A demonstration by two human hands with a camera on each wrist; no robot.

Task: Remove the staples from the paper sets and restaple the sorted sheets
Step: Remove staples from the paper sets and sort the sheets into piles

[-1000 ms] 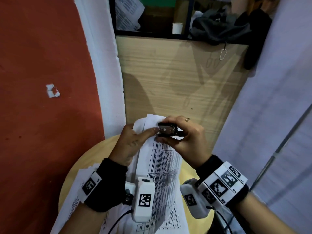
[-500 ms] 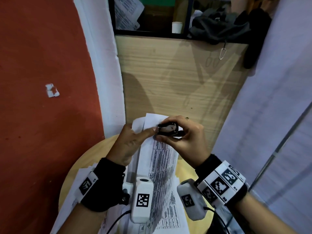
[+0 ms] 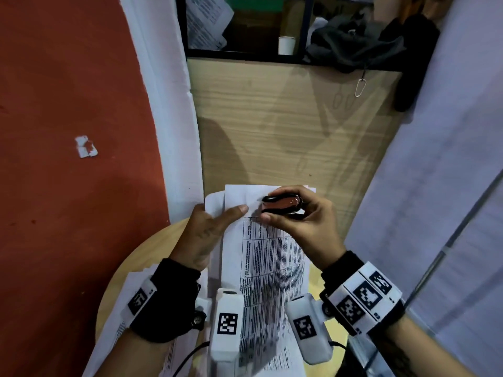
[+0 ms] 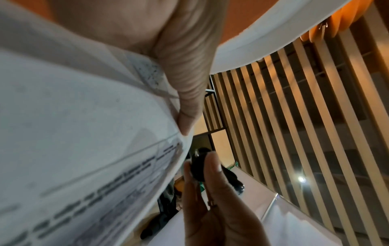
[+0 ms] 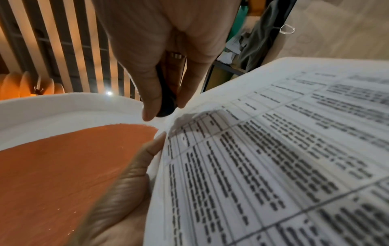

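By red wall (image 3: 68, 91), printed table sheets (image 3: 272, 268) w/ small black stapler (image 3: 281, 206) at top.

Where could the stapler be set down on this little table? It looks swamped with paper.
Bare round table shows only along its left rim, beside the left hand, and in a sliver under the right hand. The middle is crowded with printed sheets.

We hold our left hand (image 3: 202, 235) with its back turned up, index finger stretched straight toward the right and thumb tucked beneath, the two pinching the printed sheets (image 3: 268, 257) between them. Our right hand (image 3: 304, 227) curls around the small stapler (image 3: 281, 204), thumb along its near side and fingers arched over the top. Both wrists wear black cuffs and sit close together, forearms angled inward.
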